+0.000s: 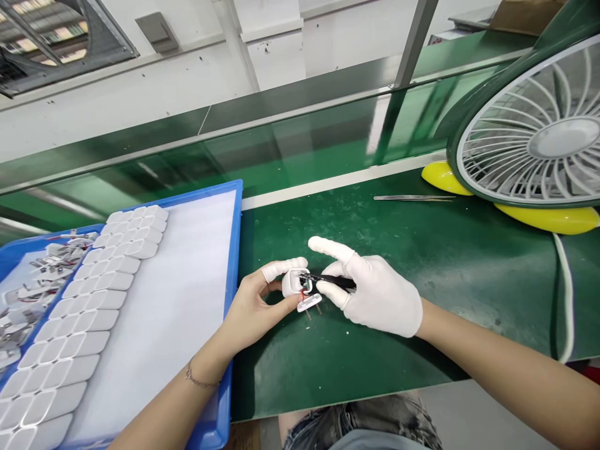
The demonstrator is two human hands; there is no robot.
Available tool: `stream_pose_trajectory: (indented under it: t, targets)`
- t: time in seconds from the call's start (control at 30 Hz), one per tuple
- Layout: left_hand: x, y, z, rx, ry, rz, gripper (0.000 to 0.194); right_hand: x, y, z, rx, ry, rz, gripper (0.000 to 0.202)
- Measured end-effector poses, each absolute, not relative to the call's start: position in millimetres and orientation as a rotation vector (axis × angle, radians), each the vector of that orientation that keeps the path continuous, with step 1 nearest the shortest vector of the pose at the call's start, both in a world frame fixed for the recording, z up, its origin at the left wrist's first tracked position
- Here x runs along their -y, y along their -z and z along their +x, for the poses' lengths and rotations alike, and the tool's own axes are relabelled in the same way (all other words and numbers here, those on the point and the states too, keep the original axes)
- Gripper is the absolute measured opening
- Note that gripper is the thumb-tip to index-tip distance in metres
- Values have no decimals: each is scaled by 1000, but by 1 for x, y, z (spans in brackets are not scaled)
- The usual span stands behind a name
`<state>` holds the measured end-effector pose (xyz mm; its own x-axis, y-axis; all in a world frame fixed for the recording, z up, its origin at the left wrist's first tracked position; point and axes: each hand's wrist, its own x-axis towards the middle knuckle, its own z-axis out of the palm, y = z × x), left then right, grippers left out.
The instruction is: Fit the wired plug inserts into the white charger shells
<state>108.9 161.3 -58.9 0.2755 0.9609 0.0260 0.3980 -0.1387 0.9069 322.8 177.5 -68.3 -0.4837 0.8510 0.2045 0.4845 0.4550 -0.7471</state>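
My left hand (255, 303), with a white cot on one finger, is closed on a small white charger housing (291, 282) whose open side faces right. A white plug cap (310, 303) with two metal prongs hangs at its lower edge by a red wire, close to my left thumb. In a white glove, my right hand (375, 290) grips black tweezers (335, 280), its index finger stretched out. The tweezers' tips reach into the opening of the housing; what they touch inside is too small to tell.
A blue tray (235, 250) at left carries rows of white housings (89, 294) on a white sheet. Beyond it, another blue bin (28, 244) holds wired parts. Metal tweezers (412, 198) lie near a green fan (529, 137) with a yellow base; a white cable (566, 300) runs along the right.
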Motion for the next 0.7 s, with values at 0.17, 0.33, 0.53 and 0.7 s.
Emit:
stream_pose_trajectory:
  t: [0.17,0.33,0.53,0.7]
  targets:
    - [-163,64,106,-1239,-925,1948,43,-178,70,323,2175,-820,-1099,60]
    - [-163,64,108,-1308,-1036,2307,44,-178,71,322,2173,-828,-1099,61]
    - [-155,60,108,-1258,-1279,2243,47,-176,71,323,1953,-890,-1090,58]
    - [-145,49,108,-1280,-1414,2423,48,-179,73,323,1826,-908,-1188,45]
